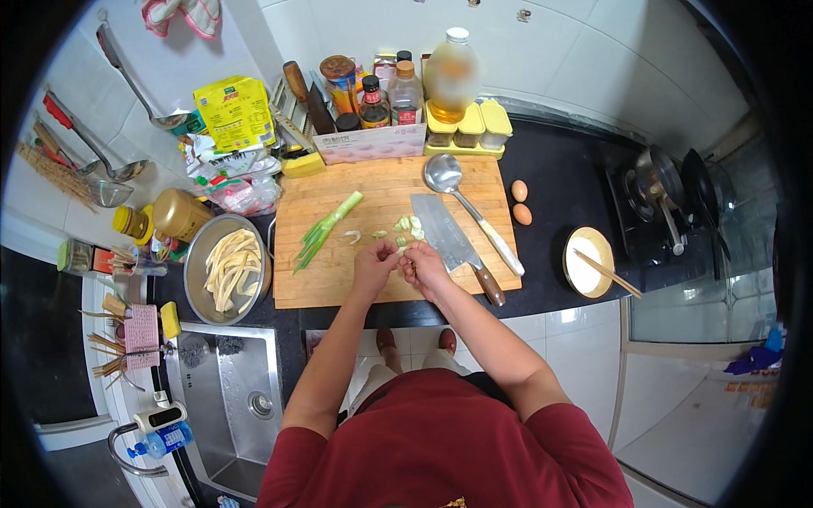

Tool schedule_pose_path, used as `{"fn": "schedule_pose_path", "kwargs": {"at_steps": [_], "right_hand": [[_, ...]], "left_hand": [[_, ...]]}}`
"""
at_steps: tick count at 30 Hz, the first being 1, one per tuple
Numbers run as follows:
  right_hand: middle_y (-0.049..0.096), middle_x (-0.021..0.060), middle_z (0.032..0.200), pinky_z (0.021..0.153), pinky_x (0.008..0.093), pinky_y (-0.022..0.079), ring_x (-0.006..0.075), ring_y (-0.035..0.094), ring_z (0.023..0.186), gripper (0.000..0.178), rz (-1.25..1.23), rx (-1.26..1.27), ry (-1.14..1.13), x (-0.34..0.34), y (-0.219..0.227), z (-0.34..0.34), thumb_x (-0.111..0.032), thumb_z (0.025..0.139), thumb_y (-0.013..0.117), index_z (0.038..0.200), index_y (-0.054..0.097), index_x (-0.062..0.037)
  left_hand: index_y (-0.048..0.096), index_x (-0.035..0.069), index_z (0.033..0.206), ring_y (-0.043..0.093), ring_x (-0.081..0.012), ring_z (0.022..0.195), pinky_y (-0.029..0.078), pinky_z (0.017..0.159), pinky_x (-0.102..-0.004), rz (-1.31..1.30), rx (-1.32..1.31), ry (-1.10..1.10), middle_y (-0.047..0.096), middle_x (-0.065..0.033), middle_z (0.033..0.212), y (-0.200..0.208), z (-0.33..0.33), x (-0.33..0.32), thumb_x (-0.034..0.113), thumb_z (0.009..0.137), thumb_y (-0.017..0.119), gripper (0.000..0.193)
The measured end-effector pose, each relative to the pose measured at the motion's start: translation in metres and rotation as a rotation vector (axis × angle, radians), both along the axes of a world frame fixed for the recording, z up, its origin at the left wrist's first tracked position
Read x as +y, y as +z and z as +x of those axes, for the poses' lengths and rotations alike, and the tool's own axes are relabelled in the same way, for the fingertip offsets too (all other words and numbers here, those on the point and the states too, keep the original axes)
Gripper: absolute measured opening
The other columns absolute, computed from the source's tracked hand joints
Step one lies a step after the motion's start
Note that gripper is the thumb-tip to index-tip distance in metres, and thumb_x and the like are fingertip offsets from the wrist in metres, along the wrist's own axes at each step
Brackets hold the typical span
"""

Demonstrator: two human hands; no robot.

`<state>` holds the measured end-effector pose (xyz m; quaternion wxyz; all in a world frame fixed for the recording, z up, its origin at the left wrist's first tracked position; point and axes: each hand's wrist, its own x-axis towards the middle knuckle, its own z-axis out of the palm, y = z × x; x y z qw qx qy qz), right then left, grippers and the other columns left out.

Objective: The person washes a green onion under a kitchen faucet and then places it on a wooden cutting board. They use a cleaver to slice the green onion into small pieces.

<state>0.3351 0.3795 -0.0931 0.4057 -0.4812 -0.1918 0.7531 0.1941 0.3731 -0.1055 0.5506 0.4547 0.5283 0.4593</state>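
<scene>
My left hand and my right hand meet over the near middle of a wooden cutting board. Their fingers pinch a small pale green piece, possibly scallion or garlic. Just beyond them lie several cut pale green pieces and a curved white scrap. Left of these rests a scallion stalk with green ends toward me. A cleaver lies flat beside my right hand, its wooden handle pointing toward me. Along its right side lies a metal ladle.
Left of the board stands a metal bowl of pale yellow strips, above a sink. Two eggs and a bowl with chopsticks sit right, before a stove. Behind are a box of bottles and yellow-lidded seasoning jars.
</scene>
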Motion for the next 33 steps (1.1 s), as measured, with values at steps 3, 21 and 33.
{"fn": "schedule_pose_path", "kwargs": {"at_steps": [3,21,33], "right_hand": [[0.055,0.0041,0.073,0.042,0.0225,0.034,0.0094,0.045,0.052,0.005,-0.003,-0.008,-0.024,0.000,0.004,-0.004,-0.012,0.093,0.053,0.091,0.051,-0.0088],[0.055,0.0029,0.069,0.044,0.0211,0.033,0.0076,0.045,0.051,0.011,0.225,-0.116,0.052,0.011,-0.007,-0.001,-0.014,0.095,0.057,0.094,0.058,-0.0033],[0.055,0.0032,0.073,0.049,0.0233,0.038,0.0103,0.050,0.060,0.009,0.090,0.098,-0.044,0.020,-0.018,0.007,-0.004,0.088,0.057,0.097,0.058,-0.0025]], "left_hand": [[0.063,0.002,0.092,0.060,-0.0093,0.069,0.050,0.061,-0.0229,0.026,0.012,0.005,0.063,-0.0018,0.077,0.000,-0.001,-0.001,0.001,0.082,0.064,0.009],[0.059,0.001,0.092,0.062,-0.0131,0.073,0.054,0.067,-0.0264,-0.158,-0.271,0.176,0.061,-0.0050,0.085,0.002,0.008,0.008,0.006,0.090,0.059,0.005],[0.058,0.003,0.094,0.064,-0.0148,0.077,0.054,0.071,-0.0268,-0.122,-0.328,0.235,0.062,-0.0051,0.086,-0.011,0.005,0.015,0.007,0.092,0.058,0.004]]}}
